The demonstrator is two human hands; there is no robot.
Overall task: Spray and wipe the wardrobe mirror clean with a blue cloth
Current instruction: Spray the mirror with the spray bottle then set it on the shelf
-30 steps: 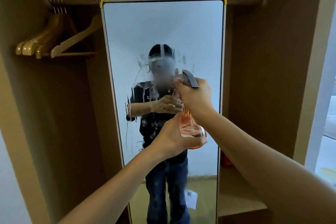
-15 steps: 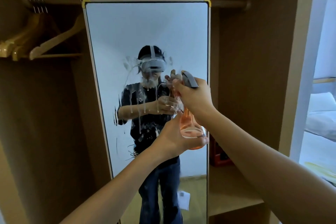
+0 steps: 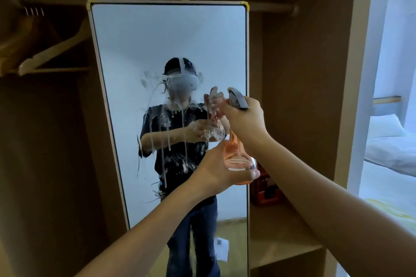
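More white liquid now streaks the mirror than in the earlier frames: the drips below the sprayed patch have grown longer and more numerous, running down the glass in thin vertical lines just left of the hands. This suggests the spraying step is well under way, while wiping has not begun; no blue cloth is visible anywhere in view.

Both hands hold the spray bottle up in front of the mirror's right edge, near the glass but not touching it. The right hand curls around the neck and the grey trigger head, with the nozzle pointing toward the glass. The left hand cups the bottle's base from below and from the left, fingers wrapped around it.

The bottle is clear, pink-tinted plastic with a narrow neck flaring to a wide rounded base, and holds a shallow layer of liquid. The mirror is a tall, smooth rectangle with rounded corners, a thin pale frame and small yellow corner tabs.

Behind the mirror stands a matte brown wardrobe. Up and to the left of the hands, pale wooden hangers hang from a rail. Just right of the bottle, a red box sits on a smooth wooden shelf. Far to the right, a bed with soft white bedding shows.
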